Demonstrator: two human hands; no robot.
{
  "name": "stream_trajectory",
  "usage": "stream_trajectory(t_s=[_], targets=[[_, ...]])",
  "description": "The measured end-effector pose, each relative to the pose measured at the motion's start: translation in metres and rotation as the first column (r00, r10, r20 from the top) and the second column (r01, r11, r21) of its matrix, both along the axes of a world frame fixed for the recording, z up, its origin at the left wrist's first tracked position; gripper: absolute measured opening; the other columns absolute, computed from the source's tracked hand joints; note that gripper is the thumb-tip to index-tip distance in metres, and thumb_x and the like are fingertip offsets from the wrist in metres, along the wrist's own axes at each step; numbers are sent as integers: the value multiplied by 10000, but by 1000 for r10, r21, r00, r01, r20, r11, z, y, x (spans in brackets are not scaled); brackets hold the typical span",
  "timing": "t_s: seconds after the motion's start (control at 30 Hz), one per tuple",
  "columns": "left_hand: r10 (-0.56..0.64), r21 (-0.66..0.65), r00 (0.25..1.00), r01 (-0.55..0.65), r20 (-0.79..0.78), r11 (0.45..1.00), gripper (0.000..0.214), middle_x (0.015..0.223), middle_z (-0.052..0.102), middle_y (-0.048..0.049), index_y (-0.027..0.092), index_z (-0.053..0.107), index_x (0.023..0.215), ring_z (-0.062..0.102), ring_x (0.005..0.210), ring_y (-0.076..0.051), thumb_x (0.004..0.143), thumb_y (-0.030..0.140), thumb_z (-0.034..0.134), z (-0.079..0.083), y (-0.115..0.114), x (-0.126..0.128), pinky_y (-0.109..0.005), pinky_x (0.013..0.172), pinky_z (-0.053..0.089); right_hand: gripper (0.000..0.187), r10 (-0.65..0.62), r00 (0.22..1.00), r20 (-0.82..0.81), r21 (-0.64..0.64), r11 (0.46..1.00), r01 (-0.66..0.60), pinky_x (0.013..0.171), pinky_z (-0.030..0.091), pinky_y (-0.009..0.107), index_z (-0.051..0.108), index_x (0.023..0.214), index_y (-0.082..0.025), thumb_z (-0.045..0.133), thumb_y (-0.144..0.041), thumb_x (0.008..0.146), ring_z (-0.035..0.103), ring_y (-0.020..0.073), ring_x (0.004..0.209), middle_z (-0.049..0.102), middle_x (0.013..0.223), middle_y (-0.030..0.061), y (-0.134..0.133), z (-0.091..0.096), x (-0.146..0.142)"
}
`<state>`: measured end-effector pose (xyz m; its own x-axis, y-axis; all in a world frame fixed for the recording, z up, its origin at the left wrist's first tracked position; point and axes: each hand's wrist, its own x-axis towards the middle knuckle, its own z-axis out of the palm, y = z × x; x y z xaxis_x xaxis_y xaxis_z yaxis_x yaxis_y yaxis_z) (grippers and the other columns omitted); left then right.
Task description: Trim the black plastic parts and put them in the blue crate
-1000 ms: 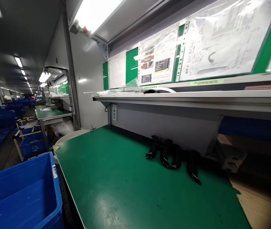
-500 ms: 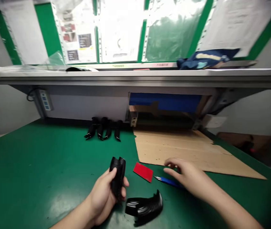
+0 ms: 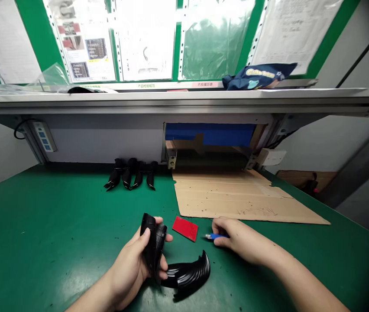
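My left hand [image 3: 131, 264] is wrapped round a black moulded plastic part [image 3: 153, 242], held upright with the thumb across its front. A hollow runs down the middle of that part. Just right of these fingers, another glossy black plastic part [image 3: 191, 275], curved and ridged, lies on the green table mat [image 3: 57, 242]. My right hand [image 3: 236, 238] pinches a blue utility knife [image 3: 218, 236] near the mat. Its silver tip points left, and the rest is hidden under the fingers. Between the hands lies a small red rectangular block [image 3: 185, 228].
Several black parts [image 3: 132, 174] stand in a row at the back of the table. A flat cardboard sheet [image 3: 233, 199] lies before the opening [image 3: 210, 158]. Overhead runs a shelf [image 3: 139, 102] bearing a dark blue bag [image 3: 259, 76]. A power strip [image 3: 44, 136] hangs at left.
My right hand has come down and closed on the blue knife. The black part in my left hand has turned slightly. The whole view has shifted to the right.
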<state>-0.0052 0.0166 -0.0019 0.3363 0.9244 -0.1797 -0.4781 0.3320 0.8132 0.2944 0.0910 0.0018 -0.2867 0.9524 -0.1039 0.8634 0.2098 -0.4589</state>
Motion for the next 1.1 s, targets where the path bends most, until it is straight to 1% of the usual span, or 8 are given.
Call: stream_trajectory(t_s=[0.17,0.3,0.4,0.47,0.6,0.77,0.97,1.1], targets=[[-48,101,988,63,-147,993,379,1040,624,-108,145,550,897,572,560,-105,941,491,401,-6,1,1,-264,617,433,175,-13,992,-126,169,985,34,665,433,310,426,1041,-238,363,-384,966,553,216,728,570,789,8,-9,8,-30],[-224,98,962,240,-155,966,410,867,646,-110,141,511,795,579,522,-127,915,522,419,-4,0,-3,-237,545,414,291,189,960,-206,308,944,-119,826,453,340,391,1273,-276,385,-382,1002,569,231,950,595,1018,46,-34,13,-65],[-311,113,922,342,-230,933,431,817,630,-97,136,508,752,549,473,-114,891,537,431,1,-2,-5,-214,484,378,151,372,901,-221,371,887,-275,716,463,291,488,1107,-271,360,-292,1029,574,197,839,588,975,27,-52,13,-81],[-324,110,897,369,-300,923,427,767,592,-60,140,502,730,540,473,-107,874,540,461,6,-4,-6,-198,471,343,181,450,871,-198,436,836,-333,622,439,275,480,1082,-258,307,-223,1039,548,178,714,579,875,13,-58,12,-86],[-341,69,857,395,-387,916,406,748,542,-24,139,561,807,540,513,-104,880,530,477,16,-8,-7,-202,506,365,264,467,884,13,621,689,-373,626,401,319,500,1170,-253,265,-312,1066,517,214,729,561,874,48,-58,14,-89],[-389,11,799,443,-458,896,416,804,603,-51,146,625,910,490,567,-98,905,523,450,22,-13,-9,-186,515,395,528,361,919,158,616,691,-378,654,326,352,594,1055,-226,312,-665,971,439,242,732,503,841,59,-60,18,-94],[-386,24,781,455,-491,890,420,868,656,-78,154,651,1011,487,556,-106,925,498,426,21,-16,-11,-187,490,393,606,350,913,210,605,687,-402,620,215,339,541,767,-198,186,-628,1004,382,222,680,472,738,33,-61,16,-98],[-384,22,770,458,-510,889,479,859,653,-77,152,660,1047,469,513,-103,907,551,435,20,-17,-12,-189,455,362,610,373,897,237,600,670,-437,602,186,336,485,706,-192,151,-593,1022,371,206,649,471,703,20,-59,13,-99]])
